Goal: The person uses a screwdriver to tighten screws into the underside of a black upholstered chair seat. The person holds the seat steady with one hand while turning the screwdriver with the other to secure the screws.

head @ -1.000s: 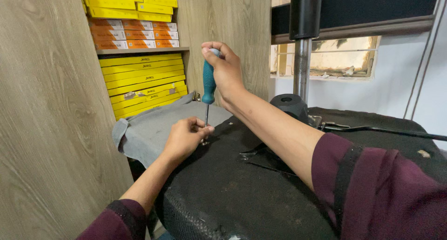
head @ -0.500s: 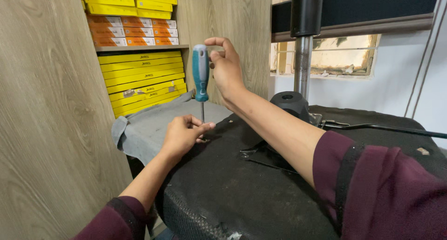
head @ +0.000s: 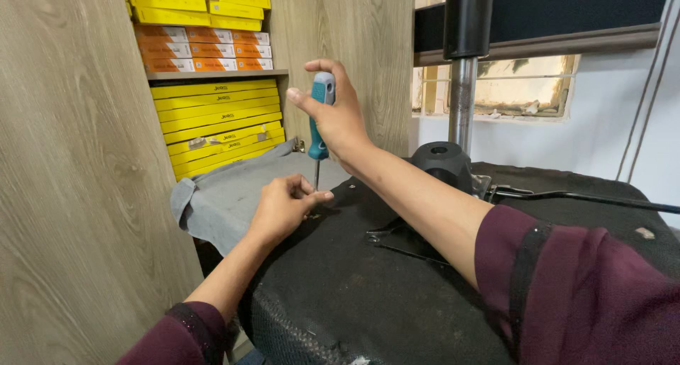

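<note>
My right hand (head: 338, 117) grips the top of a teal-handled screwdriver (head: 319, 117) that stands upright, its thin metal shaft pointing down onto the edge of a black rounded panel (head: 368, 294). My left hand (head: 283, 208) rests on that edge with its fingertips pinched together around the screwdriver's tip; whatever small part they hold is hidden. Both forearms wear dark maroon sleeves.
A grey cloth-covered surface (head: 227, 195) lies beyond the panel. Stacked yellow flat boxes (head: 212, 124) and orange boxes (head: 198, 49) fill wooden shelves behind. A wood-grain wall (head: 71, 195) stands at left. A metal pole with a black base (head: 446, 159) and a black cable (head: 581, 196) sit on the right.
My right hand has shifted its grip on the screwdriver handle, fingers now wrapped over the top. The left hand stays pinched at the tip.
</note>
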